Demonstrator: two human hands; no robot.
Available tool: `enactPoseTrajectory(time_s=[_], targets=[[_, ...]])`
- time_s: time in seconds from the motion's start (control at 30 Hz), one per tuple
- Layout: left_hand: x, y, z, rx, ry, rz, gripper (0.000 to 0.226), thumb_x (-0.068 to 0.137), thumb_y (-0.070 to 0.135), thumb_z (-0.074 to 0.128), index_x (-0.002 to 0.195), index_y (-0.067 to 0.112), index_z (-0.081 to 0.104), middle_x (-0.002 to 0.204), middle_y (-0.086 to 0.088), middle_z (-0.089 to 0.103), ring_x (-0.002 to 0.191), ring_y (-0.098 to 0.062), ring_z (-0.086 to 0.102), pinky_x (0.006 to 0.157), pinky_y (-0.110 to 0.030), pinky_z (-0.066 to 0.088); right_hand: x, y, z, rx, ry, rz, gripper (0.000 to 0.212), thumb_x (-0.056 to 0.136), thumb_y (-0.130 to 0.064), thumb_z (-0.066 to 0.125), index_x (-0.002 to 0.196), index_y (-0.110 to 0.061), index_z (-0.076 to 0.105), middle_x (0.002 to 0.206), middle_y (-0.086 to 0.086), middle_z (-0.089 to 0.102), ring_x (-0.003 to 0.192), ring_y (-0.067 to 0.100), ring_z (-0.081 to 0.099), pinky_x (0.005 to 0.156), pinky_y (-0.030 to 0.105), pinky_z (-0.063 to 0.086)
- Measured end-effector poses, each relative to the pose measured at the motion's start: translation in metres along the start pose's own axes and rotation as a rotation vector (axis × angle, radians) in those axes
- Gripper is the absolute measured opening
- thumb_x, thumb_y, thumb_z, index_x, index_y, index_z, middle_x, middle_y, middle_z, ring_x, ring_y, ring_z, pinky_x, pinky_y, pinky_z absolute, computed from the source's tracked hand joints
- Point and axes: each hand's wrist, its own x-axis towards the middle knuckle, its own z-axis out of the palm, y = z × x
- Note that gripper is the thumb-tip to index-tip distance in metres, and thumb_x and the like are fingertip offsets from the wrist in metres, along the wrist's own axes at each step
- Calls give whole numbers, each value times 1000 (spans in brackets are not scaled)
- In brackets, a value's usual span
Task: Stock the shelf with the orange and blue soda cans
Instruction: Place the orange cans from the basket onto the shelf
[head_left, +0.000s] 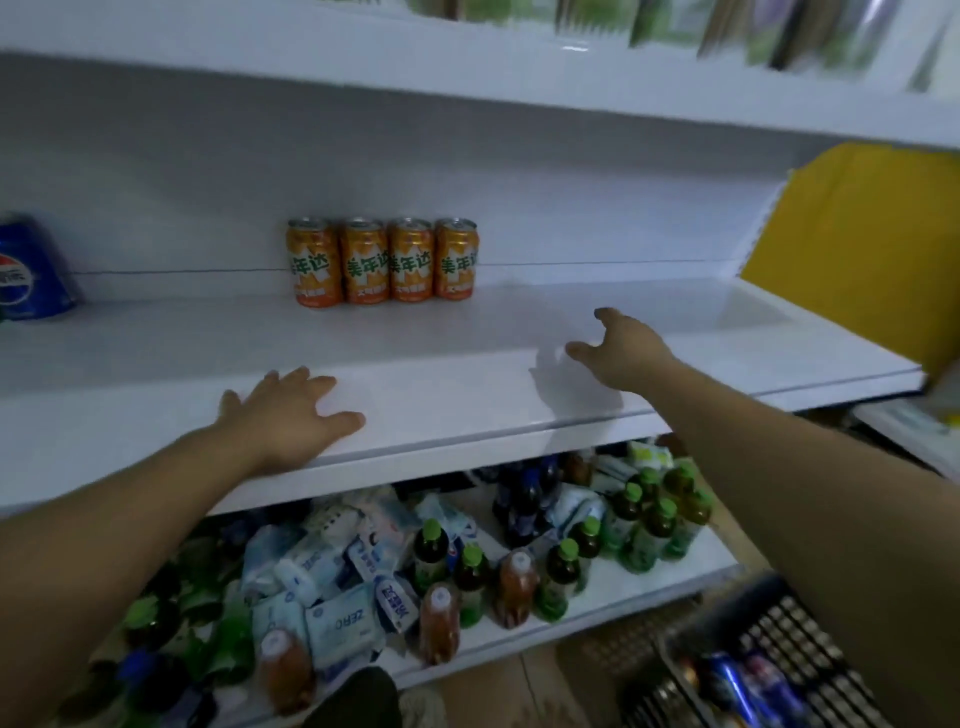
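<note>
Left hand (291, 415) flat on white metal shelf (467, 343), right hand (623, 353) hovering; both empty, fingers spread. 4 orange aluminium soda cans (382, 262) far back: likely rigid, slick; grasp mid-body.

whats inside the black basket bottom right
A few shiny blue soda cans lie in the black mesh basket. The person's right forearm and the picture's edge cover the rest of it.

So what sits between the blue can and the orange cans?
Nothing: in the head view, only bare white shelf runs from the blue can to the four orange cans.
</note>
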Motion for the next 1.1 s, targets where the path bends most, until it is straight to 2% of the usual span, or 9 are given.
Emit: enactPoseTrajectory(time_s=[0.1,0.23,0.37,0.43,0.5,0.67,0.8,0.97,1.1], targets=[[0,53,0,-20,-5,181,106,67,87,37,151,23,26,159,0,21,145,-22,22,116,-48,21,-61,59,-29,-36,20,123,76,94,-52,51,152,-13,21,145,16,42,118,35,52,85,37,43],[-42,176,35,-54,-21,574,74,85,61,55,146,21,37,154,-2,34,139,-23,34,113,-42,31,-148,125,-52,-26,59,309,74,94,-51,53,152,-15,24,144,15,44,108,32,56,69,33,44],[-101,284,110,-23,-205,881,71,88,57,56,147,23,35,155,0,31,139,-22,33,111,-41,33,-235,195,-52,-18,80,492,70,91,-49,58,148,-16,33,149,9,42,129,29,46,97,36,41],[-125,319,155,22,-331,966,71,89,56,55,148,22,34,155,1,30,140,-22,32,111,-39,33,-272,229,-44,-11,48,612,71,92,-51,55,150,-18,31,151,6,40,132,27,43,102,36,38],[-139,344,200,76,-413,1037,64,88,55,56,141,23,43,145,-2,42,133,-24,40,105,-38,39,-301,262,-31,-20,16,722,70,93,-51,54,150,-19,30,150,7,40,131,27,45,102,36,38],[-141,387,300,200,-593,1058,61,83,55,58,137,28,47,145,0,44,130,-23,42,106,-42,37,-336,343,20,42,-111,876,57,94,-47,55,140,-17,41,133,9,55,108,24,55,83,31,45],[-113,420,361,214,-678,1028,64,85,53,58,141,27,42,146,1,43,130,-21,43,105,-42,38,-331,405,86,134,-223,959,55,93,-43,57,139,-15,42,134,9,54,115,24,54,95,36,46],[-48,448,433,137,-798,828,56,80,47,67,132,30,52,129,3,58,112,-17,55,98,-39,45,-293,463,175,303,-342,991,41,95,-40,54,129,-18,46,122,8,58,102,19,56,91,35,49],[-2,460,486,79,-895,724,48,87,32,67,133,27,52,128,3,59,103,-11,54,93,-29,42,-253,494,249,438,-411,999,58,97,-44,50,143,-13,35,135,12,50,116,25,53,87,33,44]])
